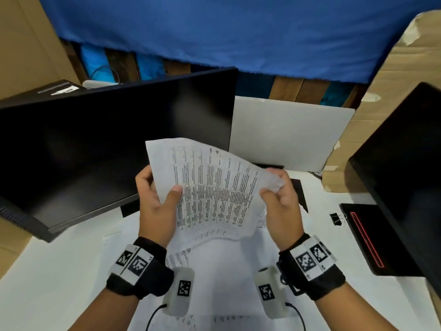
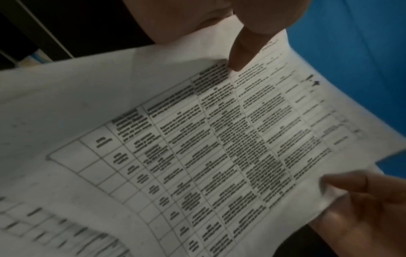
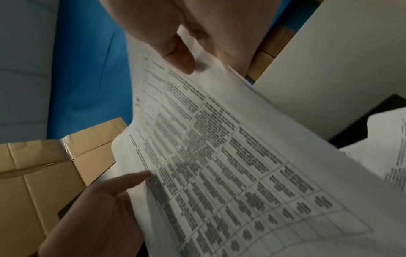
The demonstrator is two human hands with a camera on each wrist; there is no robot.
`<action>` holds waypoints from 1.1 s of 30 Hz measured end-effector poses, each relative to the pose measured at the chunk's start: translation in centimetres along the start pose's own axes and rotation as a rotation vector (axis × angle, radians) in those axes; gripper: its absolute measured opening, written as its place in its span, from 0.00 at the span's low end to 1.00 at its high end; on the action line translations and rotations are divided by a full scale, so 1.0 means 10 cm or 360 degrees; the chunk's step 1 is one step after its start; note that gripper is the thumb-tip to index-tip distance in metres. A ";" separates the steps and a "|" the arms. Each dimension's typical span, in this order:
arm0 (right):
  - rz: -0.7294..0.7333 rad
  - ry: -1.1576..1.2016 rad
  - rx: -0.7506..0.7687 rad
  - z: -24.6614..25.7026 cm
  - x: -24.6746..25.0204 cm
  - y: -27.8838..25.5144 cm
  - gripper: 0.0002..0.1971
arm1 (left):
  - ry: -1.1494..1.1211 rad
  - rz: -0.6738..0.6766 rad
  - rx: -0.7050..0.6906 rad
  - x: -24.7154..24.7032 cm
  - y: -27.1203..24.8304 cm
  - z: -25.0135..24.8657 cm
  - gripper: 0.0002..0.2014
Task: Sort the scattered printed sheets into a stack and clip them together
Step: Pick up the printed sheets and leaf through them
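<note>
Both hands, left hand [image 1: 156,201] and right hand [image 1: 280,204], pinch 1 printed sheet [image 1: 212,187] mid-frame; only the head view shows the binder clip [image 1: 337,219] at right.

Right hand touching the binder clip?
Apart. Head view: right hand pinches the sheet; binder clip lies on the table, clear gap between.

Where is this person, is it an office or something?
Probably a makeshift office desk. Two dark monitors stand on a white table, printed sheets are held in both hands, and a black binder clip lies nearby. Cardboard boxes stand around it.
</note>
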State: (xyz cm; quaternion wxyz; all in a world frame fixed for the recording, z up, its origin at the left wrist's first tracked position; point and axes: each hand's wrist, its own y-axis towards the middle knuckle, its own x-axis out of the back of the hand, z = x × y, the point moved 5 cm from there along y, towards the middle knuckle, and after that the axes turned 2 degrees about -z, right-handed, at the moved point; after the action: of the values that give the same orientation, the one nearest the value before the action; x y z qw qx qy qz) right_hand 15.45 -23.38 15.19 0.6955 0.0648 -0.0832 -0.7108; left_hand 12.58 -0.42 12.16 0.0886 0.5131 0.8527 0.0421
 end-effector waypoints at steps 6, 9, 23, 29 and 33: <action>-0.0130 -0.0088 -0.0197 -0.25 -0.09 -0.26 0.18 | 0.0000 0.0076 0.0175 0.01 -0.23 0.27 0.18; -0.0134 -0.0182 -0.0291 -0.43 -0.11 -0.31 0.19 | 0.0042 0.0067 0.0304 0.07 -0.29 0.40 0.20; -0.0169 -0.0035 -0.0509 -0.71 -0.22 -0.33 0.14 | -0.0055 -0.0036 0.0568 0.13 -0.37 0.55 0.18; -0.0183 -0.0009 -0.0539 -0.74 -0.18 -0.30 0.21 | -0.0056 -0.0009 0.0603 0.12 -0.37 0.53 0.17; -0.0232 0.0011 -0.0573 -0.85 -0.12 -0.32 0.18 | -0.0071 -0.0044 0.0653 0.11 -0.39 0.58 0.17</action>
State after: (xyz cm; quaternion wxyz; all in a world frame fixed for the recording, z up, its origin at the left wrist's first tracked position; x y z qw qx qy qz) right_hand 14.15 -22.34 6.20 0.6427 -0.0523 0.0527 -0.7625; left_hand 9.82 -1.45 5.68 0.0018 0.5094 0.8482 -0.1450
